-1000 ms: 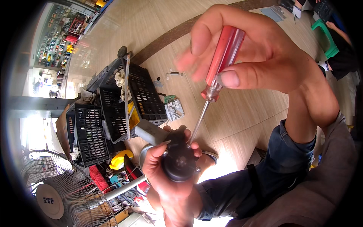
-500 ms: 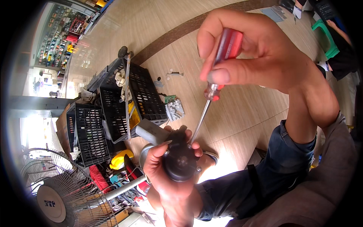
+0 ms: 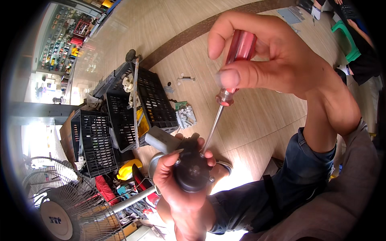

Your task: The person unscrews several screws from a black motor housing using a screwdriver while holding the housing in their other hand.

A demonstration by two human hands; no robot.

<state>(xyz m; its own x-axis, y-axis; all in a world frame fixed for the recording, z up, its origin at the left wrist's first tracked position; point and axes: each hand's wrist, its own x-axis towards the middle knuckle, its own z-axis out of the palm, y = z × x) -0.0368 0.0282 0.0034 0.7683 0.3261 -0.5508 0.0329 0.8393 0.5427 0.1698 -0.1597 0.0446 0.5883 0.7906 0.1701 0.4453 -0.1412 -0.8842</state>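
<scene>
Clasping a black housing [image 3: 192,173], left grip [image 3: 180,196] has crates [image 3: 97,138] and fan [image 3: 56,220] leftward; right grip [image 3: 277,64] pinches a red screwdriver [image 3: 242,47].

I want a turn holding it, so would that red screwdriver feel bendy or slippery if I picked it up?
The screwdriver would probably feel stiff, because its metal shaft looks straight. Its shiny handle might be slightly slippery. The handle end may feel heavier, being much thicker.

Glare bleached part of the floor [image 3: 251,124] and the left-hand opening [image 3: 35,134]; straight lines bowed near the black rim.
</scene>
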